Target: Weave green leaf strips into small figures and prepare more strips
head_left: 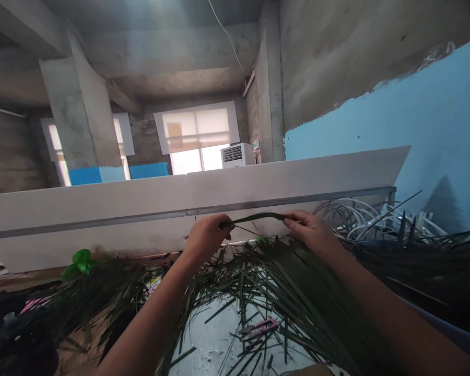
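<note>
A green leaf strip is stretched between my two hands, bowed slightly upward in the middle. My left hand is closed on its left end. On the other end, my right hand pinches the strip between thumb and fingers. Below them, a large bundle of long green leaves spreads toward the lower right, under my right forearm. Cut leaf scraps lie over the pale work surface. Among the scraps rests a pink-handled cutter, partly covered by leaf bits.
A long white board with a metal rail stands beyond the work surface. Coiled white strips lie at the right. A bright green plastic object sits at the left, near a heap of leaves. Dark shiny things stand lower left.
</note>
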The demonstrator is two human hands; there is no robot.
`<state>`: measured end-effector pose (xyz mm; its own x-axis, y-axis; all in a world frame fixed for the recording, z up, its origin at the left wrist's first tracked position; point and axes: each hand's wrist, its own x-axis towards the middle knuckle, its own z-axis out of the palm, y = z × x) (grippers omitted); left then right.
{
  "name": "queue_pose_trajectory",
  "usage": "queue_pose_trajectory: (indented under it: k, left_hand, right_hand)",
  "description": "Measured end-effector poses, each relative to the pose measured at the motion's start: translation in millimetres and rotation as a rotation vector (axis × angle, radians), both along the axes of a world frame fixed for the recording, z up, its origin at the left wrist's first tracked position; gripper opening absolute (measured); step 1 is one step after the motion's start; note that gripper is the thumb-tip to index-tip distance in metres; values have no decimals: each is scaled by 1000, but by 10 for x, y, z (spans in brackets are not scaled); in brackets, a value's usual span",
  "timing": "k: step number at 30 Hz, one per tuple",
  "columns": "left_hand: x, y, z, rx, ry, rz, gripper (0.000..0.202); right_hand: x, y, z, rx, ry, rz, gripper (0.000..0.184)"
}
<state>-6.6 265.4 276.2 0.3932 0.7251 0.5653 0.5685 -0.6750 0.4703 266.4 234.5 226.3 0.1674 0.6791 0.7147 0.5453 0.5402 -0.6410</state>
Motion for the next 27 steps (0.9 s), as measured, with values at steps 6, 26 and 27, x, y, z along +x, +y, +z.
queue_pose_trajectory:
  k: [6, 26, 27]
  left_hand:
    - [-37, -13, -461, -305, -336, -20, 14]
    - [261, -248, -1551, -824, -775, -271, 37]
    - [271, -223, -1542, -828, -773, -267, 37]
  right_hand:
    - [-286, -61, -128, 342, -221, -262, 39]
    - [-857, 177, -1012, -88, 133, 159, 10]
    - [-853, 195, -998, -75, 123, 151, 9]
